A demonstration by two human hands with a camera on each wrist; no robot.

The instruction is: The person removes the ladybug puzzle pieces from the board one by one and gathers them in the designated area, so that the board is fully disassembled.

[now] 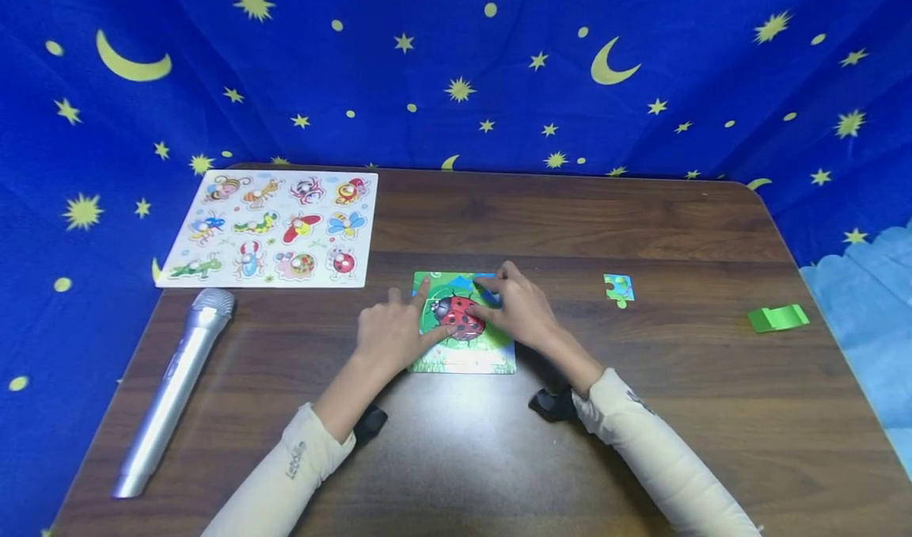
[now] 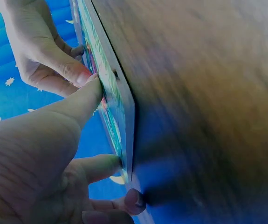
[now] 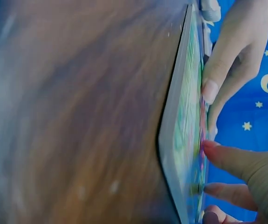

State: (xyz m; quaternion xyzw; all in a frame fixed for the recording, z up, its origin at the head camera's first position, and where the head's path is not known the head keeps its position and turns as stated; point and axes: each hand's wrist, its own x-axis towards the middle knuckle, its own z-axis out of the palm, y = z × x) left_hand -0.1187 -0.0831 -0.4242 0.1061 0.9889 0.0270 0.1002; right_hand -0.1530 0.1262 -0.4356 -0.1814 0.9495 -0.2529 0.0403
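Observation:
A square jigsaw puzzle (image 1: 463, 355) with a red ladybug on a green ground lies mid-table. My left hand (image 1: 390, 333) is at its left side, thumb and index finger stretched out over the picture. In the left wrist view the left thumb (image 2: 85, 98) lies on the puzzle's face, other fingers near its edge. My right hand (image 1: 523, 307) rests on the upper right part, thumb and fingertips spread and touching the pieces; it hides that corner. In the right wrist view, the right thumb (image 3: 227, 156) meets the picture close to the left hand (image 3: 236, 51).
One loose blue and green jigsaw piece (image 1: 620, 290) lies to the right. Beyond it, near the right edge, is a bent green strip (image 1: 778, 318). A white insect peg board (image 1: 278, 276) lies at back left, with a silver microphone (image 1: 174, 394) before it. A star-patterned blue curtain (image 1: 399, 70) hangs behind.

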